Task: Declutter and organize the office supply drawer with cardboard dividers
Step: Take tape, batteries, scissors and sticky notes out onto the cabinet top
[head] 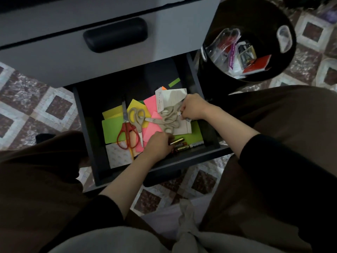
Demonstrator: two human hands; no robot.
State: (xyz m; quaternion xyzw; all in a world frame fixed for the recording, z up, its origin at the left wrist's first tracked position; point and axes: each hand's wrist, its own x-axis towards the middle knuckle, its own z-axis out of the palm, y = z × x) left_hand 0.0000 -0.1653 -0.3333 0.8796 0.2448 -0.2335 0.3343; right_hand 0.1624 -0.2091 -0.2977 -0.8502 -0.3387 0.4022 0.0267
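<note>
Knuckles up — left hand (pixel 158 144) round batteries (pixel 180 145)

Blk sleeves (pixel 273 161) to mid-forearm, dk brown loose trousers (pixel 36 179), grey knotted fabric (pixel 186 225) at waist.

Red-handled scissors (pixel 127 136), beige scissors (pixel 137 121), pink, yellow, green paper sheets (pixel 111 129), black bin (pixel 255 21).

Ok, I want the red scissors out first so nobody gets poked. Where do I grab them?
Take the red scissors by their handle loops, reaching in from the drawer front. They lie flat and closed, blades pointing to the back, loops nearest you. The left loop looks freest; the beige scissors' blade lies by the right one.
</note>
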